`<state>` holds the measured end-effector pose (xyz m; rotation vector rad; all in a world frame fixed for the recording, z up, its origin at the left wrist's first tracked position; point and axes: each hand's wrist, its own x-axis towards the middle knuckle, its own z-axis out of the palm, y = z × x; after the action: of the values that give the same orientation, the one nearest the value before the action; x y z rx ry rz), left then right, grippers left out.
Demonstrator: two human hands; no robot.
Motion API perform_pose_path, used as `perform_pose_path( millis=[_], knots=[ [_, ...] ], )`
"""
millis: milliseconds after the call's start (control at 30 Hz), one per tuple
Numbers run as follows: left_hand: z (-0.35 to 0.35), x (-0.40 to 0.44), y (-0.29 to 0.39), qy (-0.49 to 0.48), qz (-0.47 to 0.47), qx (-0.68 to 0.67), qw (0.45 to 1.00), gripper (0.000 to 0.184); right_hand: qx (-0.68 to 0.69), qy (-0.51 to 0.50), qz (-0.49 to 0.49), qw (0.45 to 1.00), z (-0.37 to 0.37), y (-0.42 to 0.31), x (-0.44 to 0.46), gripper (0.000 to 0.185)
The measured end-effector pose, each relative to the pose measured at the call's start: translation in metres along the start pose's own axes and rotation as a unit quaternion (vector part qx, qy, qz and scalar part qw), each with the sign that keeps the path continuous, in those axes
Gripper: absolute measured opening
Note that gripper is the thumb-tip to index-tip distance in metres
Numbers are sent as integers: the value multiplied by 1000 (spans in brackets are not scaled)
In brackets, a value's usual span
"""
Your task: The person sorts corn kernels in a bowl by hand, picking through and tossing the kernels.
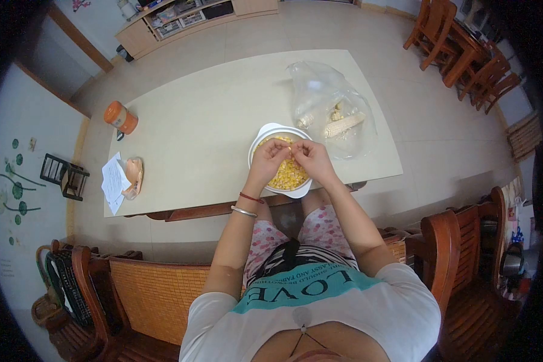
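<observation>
A white two-handled bowl (300, 192) stands near the table's front edge. Loose yellow corn kernels (285, 175) fill its lower part. Over the bowl, my left hand (270, 158) and my right hand (311, 158) meet with fingertips pinched close together. Whatever sits between the fingertips is too small to make out; it looks pale yellow. To the right of the bowl lies a clear plastic bag (320, 81), with a stripped corn cob (344, 125) and a smaller cob piece (306, 120) on or in it.
On the cream table (205, 114), an orange jar (120, 117) stands at the far left. Nearer are white papers (114, 183) and a clear-wrapped package (133, 178). Behind me is a wooden bench (157, 289); wooden chairs (434, 33) are at the far right.
</observation>
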<state>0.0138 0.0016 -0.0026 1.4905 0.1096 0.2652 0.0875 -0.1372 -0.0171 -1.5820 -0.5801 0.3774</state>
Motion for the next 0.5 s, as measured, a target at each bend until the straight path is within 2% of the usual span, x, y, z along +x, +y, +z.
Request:
perform_pose_path(
  millis=[233,500],
  knots=[
    [2,-1,3,7,-9,1,1000,7,-60,15,-41,997,3,4,-2,12],
    [0,0,-1,15,-24,-16,999,6,-29,27,-46,998,3,3,-4,11]
  ],
)
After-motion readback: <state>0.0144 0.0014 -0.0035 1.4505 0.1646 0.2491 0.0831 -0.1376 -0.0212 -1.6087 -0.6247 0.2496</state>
